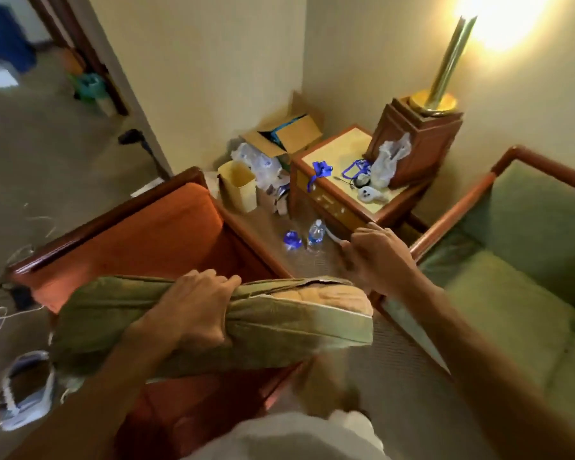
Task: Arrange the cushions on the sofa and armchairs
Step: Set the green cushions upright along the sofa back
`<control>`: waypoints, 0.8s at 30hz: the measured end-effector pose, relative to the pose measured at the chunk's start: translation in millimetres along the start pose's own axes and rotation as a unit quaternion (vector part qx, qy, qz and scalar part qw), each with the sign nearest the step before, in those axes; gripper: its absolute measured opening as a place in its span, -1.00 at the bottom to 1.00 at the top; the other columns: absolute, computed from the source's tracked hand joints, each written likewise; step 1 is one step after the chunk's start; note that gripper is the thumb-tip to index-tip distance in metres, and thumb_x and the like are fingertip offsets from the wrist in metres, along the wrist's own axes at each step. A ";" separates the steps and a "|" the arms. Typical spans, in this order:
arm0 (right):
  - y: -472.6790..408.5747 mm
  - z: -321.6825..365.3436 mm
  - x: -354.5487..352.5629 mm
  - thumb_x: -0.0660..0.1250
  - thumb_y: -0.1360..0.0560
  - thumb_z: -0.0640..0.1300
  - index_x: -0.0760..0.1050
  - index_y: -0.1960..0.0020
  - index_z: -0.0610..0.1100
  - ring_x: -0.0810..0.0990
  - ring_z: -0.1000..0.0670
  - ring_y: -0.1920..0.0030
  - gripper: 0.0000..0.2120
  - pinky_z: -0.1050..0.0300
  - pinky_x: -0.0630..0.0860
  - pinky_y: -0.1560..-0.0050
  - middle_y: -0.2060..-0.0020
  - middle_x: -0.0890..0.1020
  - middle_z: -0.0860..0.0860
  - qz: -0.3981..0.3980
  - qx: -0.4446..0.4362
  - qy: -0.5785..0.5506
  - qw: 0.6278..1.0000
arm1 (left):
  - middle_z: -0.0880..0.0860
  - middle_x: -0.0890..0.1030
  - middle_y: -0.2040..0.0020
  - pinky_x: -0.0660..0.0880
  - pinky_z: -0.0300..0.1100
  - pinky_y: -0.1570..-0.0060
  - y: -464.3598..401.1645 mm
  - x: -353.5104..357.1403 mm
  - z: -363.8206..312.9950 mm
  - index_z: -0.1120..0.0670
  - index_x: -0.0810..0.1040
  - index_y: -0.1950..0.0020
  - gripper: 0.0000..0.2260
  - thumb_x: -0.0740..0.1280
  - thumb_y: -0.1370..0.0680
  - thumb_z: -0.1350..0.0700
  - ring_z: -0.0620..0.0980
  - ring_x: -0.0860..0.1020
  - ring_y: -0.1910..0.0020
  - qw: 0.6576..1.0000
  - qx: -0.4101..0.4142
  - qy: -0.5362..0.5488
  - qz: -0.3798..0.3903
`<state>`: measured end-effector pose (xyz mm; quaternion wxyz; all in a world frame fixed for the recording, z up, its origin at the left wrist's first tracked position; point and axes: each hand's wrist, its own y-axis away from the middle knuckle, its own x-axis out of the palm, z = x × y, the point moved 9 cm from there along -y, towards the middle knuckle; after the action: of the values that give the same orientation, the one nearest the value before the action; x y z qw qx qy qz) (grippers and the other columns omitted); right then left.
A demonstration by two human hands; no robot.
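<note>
My left hand [193,307] grips a flat green cushion [279,323] across its top edge and holds it level above the orange armchair [153,240]. The cushion's cover is open at the right end, where tan padding shows. My right hand [375,257] hovers just past that end, fingers curled and blurred, near the cushion's corner; whether it touches the fabric I cannot tell. To the right stands the green sofa [512,293] with its wooden arm rail [452,217], its seat cushion in place.
A wooden side table [342,180] with a lamp base [419,141], blue lanyards and plastic bags fills the corner. Two water bottles [306,237], a yellow bin [238,185] and a cardboard box [286,134] sit on the floor. Shoes [27,390] and cables lie at left.
</note>
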<state>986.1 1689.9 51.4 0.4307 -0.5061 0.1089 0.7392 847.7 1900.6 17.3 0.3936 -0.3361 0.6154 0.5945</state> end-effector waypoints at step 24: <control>312.7 -258.2 -274.3 0.42 -0.27 0.43 0.22 -0.47 0.04 0.39 -0.01 -0.29 -0.08 -0.15 0.30 -0.32 -0.34 0.45 0.06 -0.033 0.253 0.116 0.960 | -0.16 0.48 -0.30 0.41 -0.05 -0.27 -146.3 -202.5 -502.3 -0.20 0.22 -0.47 -0.04 0.52 -0.19 -0.43 -0.09 0.41 -0.24 0.933 0.335 -0.055 -0.123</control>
<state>953.5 1202.1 76.6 0.5530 -0.4665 0.3249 0.6091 1028.0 1379.4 119.6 0.5862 -0.2246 0.7103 0.3185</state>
